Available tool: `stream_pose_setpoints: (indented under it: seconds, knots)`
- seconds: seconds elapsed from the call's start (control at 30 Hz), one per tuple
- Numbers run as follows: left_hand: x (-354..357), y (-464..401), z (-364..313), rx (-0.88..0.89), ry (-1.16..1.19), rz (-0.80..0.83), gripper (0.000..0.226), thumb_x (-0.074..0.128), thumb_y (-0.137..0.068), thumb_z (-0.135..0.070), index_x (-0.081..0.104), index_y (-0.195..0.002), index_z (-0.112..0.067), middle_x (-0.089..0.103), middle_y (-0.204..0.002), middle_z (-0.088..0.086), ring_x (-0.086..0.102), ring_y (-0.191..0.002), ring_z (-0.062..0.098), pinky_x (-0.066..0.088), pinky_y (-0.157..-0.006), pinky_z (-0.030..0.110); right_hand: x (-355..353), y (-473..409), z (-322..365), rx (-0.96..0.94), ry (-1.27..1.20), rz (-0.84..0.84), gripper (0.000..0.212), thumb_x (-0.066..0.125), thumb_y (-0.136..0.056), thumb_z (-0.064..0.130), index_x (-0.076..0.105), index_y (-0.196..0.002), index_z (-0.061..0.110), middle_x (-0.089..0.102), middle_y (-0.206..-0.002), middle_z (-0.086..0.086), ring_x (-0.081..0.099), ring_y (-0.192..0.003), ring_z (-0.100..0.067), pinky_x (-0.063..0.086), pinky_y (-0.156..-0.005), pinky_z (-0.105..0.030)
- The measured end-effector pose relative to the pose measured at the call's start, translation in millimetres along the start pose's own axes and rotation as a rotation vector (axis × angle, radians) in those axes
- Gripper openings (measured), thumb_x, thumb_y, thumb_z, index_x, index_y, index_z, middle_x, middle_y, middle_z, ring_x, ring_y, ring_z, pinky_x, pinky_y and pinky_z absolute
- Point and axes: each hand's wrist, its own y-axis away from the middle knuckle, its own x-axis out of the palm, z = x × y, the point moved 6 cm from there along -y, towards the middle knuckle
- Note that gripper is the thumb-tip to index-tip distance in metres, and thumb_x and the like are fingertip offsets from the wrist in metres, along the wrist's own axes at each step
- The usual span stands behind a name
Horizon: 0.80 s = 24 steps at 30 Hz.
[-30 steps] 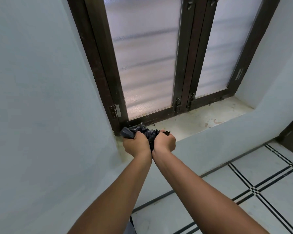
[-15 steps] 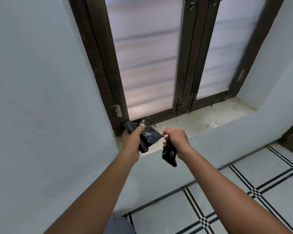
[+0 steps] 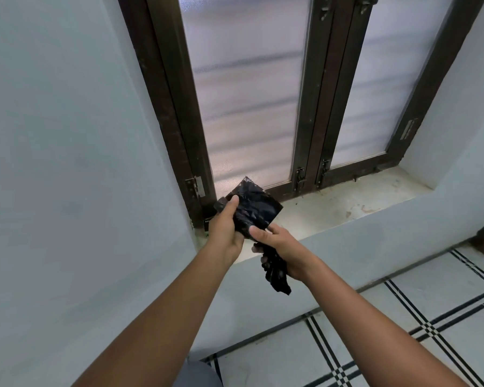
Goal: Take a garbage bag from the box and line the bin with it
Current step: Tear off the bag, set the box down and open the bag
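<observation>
A folded black garbage bag [image 3: 253, 208] is held in front of the window sill, partly spread into a flat square. My left hand [image 3: 225, 229] grips its left side, thumb on top. My right hand [image 3: 281, 247] holds the lower part, and a crumpled tail of the bag [image 3: 277, 277] hangs down from under its fingers. A small dark box [image 3: 206, 223] shows only as a sliver behind my left hand at the sill's left corner. No bin is in view.
The pale stone window sill [image 3: 347, 205] runs to the right beneath a dark-framed frosted window [image 3: 249, 93]. Light blue walls close in on the left and below the sill. Tiled floor with black stripes [image 3: 403, 331] lies at the lower right.
My hands went from pressed together on the bunched bag at the sill corner to apart. The bag has unfolded into a flat piece, with a tail hanging from my right hand.
</observation>
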Motion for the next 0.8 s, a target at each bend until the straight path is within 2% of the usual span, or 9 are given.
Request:
stream_pose_setpoints:
  seconds: [0.07, 0.17, 0.23, 0.33, 0.43, 0.53, 0.63, 0.7, 0.8]
  knots:
    - [2, -2, -3, 0.009, 0.006, 0.028, 0.038, 0.075, -0.093, -0.019, 0.065, -0.126, -0.002, 0.072, -0.123, 0.02, 0.07, -0.113, 0.036, 0.059, -0.095, 0.054, -7, -4, 4, -0.021, 0.02, -0.112, 0.038, 0.085, -0.085, 0.023, 0.066, -0.117, 0.016, 0.07, -0.092, -0.005, 0.066, -0.076, -0.019, 0.049, -0.055, -0.029]
    - [0, -3, -11, 0.0, -0.102, 0.065, 0.038, 0.079, -0.089, -0.014, 0.067, -0.124, -0.004, 0.073, -0.122, 0.018, 0.071, -0.113, 0.037, 0.059, -0.094, 0.055, -15, -7, 7, -0.081, -0.063, -0.151, 0.029, 0.079, -0.089, 0.013, 0.069, -0.116, 0.012, 0.071, -0.096, -0.011, 0.068, -0.069, -0.022, 0.048, -0.051, -0.029]
    - [0, -2, -19, -0.013, -0.247, 0.103, 0.028, 0.079, -0.089, -0.018, 0.069, -0.114, -0.01, 0.075, -0.117, 0.014, 0.074, -0.107, 0.034, 0.062, -0.091, 0.048, -19, -8, 10, -0.119, -0.142, -0.141, 0.026, 0.075, -0.092, 0.009, 0.069, -0.117, 0.009, 0.069, -0.093, -0.012, 0.065, -0.064, -0.022, 0.047, -0.048, -0.028]
    - [-1, -7, -30, 0.009, -0.39, 0.204, 0.011, 0.074, -0.093, -0.015, 0.067, -0.101, -0.013, 0.074, -0.114, 0.014, 0.076, -0.097, 0.027, 0.063, -0.08, 0.034, -26, -13, 14, -0.134, -0.276, -0.107, 0.023, 0.069, -0.093, 0.002, 0.07, -0.116, 0.005, 0.065, -0.09, -0.012, 0.06, -0.06, -0.019, 0.048, -0.048, -0.025]
    - [0, -8, -42, 0.043, -0.41, 0.275, 0.018, 0.064, -0.097, -0.003, 0.067, -0.113, -0.01, 0.074, -0.108, 0.015, 0.076, -0.097, 0.027, 0.063, -0.073, 0.028, -31, -17, 16, -0.1, -0.392, -0.048, 0.02, 0.061, -0.095, -0.003, 0.076, -0.102, 0.008, 0.064, -0.086, -0.015, 0.059, -0.061, -0.019, 0.052, -0.052, -0.022]
    - [3, -5, -47, 0.104, -0.502, 0.309, 0.023, 0.052, -0.1, 0.004, 0.07, -0.1, -0.01, 0.076, -0.107, 0.016, 0.076, -0.101, 0.03, 0.064, -0.075, 0.03, -34, -19, 18, -0.04, -0.402, -0.014, 0.028, 0.052, -0.097, -0.002, 0.074, -0.085, 0.008, 0.06, -0.082, -0.019, 0.059, -0.062, -0.019, 0.055, -0.056, -0.021]
    - [3, -5, -46, 0.098, -0.525, 0.299, 0.022, 0.05, -0.096, 0.003, 0.065, -0.086, -0.009, 0.073, -0.111, 0.017, 0.074, -0.105, 0.032, 0.064, -0.079, 0.031, -37, -21, 22, 0.017, -0.378, 0.024, 0.021, 0.05, -0.094, 0.015, 0.066, -0.082, 0.007, 0.058, -0.078, -0.016, 0.058, -0.061, -0.019, 0.052, -0.059, -0.021]
    - [4, -6, -44, 0.071, -0.446, 0.277, 0.007, 0.059, -0.085, -0.01, 0.058, -0.078, -0.01, 0.071, -0.109, 0.016, 0.072, -0.106, 0.033, 0.064, -0.082, 0.032, -38, -25, 25, 0.005, -0.341, 0.023, 0.024, 0.059, -0.095, 0.025, 0.064, -0.079, 0.008, 0.057, -0.075, -0.011, 0.059, -0.063, -0.017, 0.052, -0.059, -0.02]
    - [3, -14, -45, 0.122, -0.533, 0.204, 0.02, 0.074, -0.088, -0.011, 0.057, -0.077, -0.01, 0.068, -0.102, 0.016, 0.073, -0.107, 0.03, 0.063, -0.08, 0.029, -45, -34, 28, -0.075, -0.123, -0.113, 0.022, 0.078, -0.09, 0.017, 0.06, -0.078, 0.013, 0.062, -0.078, -0.015, 0.061, -0.062, -0.017, 0.051, -0.057, -0.022]
